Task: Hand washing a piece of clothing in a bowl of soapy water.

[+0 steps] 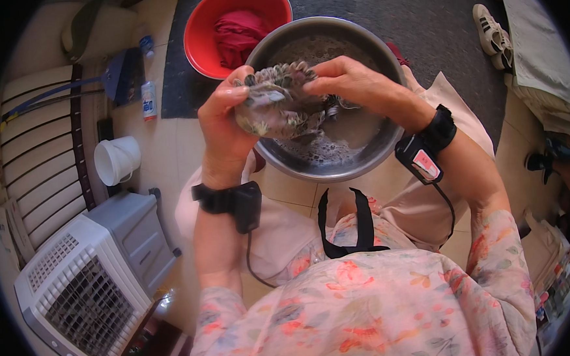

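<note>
Both my hands hold a wet, gathered piece of patterned cloth [281, 114] above the left part of a round metal basin [334, 175]. My left hand [227, 118] grips its left edge, thumb on top. My right hand [357, 83] pinches its upper right edge between thumb and fingers. Cloudy, foamy water [360, 129] stands in the basin. Part of the cloth hangs low over the water; whether it touches cannot be told. A red basin [199, 61] with crimson cloth [239, 34] in it sits beyond, touching or close to the metal one.
A dark mat [431, 2] lies under the basins. To the left are a white bucket [112, 161], a can [148, 100], a blue dustpan [117, 78] and an air cooler [86, 293]. Sneakers [491, 33] stand at the upper right beside a draped cloth [536, 40].
</note>
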{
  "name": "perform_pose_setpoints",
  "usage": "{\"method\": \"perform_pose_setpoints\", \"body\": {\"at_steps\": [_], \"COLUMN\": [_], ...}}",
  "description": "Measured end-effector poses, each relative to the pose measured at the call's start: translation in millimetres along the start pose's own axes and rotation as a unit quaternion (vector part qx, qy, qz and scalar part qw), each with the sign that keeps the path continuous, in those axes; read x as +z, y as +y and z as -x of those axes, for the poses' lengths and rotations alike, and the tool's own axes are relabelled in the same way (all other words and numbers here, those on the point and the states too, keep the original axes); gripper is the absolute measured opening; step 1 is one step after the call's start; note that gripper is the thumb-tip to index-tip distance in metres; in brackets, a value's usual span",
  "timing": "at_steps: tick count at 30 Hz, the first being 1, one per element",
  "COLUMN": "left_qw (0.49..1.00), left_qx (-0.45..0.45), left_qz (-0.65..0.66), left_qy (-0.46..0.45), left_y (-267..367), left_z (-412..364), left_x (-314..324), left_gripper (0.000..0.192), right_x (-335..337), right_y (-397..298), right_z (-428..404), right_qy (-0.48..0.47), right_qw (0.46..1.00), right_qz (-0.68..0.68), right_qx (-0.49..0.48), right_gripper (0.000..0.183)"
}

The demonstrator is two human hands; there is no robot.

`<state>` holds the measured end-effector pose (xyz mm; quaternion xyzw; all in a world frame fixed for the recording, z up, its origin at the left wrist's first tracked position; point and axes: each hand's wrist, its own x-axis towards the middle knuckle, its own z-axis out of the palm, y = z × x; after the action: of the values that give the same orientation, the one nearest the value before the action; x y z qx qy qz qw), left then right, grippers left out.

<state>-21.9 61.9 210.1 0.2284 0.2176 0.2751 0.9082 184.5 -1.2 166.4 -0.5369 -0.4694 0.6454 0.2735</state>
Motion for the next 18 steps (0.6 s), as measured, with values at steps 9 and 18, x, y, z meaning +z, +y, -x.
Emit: {"method": "perform_pose_setpoints", "body": {"at_steps": [9, 18], "left_qw": [0.995, 0.987], "left_qx": [0.005, 0.000], "left_qz": [0.013, -0.064], "left_qy": [0.104, 0.147], "left_y": [-2, -12], "left_z": [-2, -9], "left_x": [-18, -9], "left_gripper": [0.035, 0.028], "right_x": [-21, -18], "right_y": [2, -7], "right_z": [8, 9], "right_qy": [0.025, 0.026], "right_qw": [0.941, 0.920], "right_qz": [-0.330, -0.384], "right_qx": [-0.074, -0.072], "right_gripper": [0.027, 0.030]}}
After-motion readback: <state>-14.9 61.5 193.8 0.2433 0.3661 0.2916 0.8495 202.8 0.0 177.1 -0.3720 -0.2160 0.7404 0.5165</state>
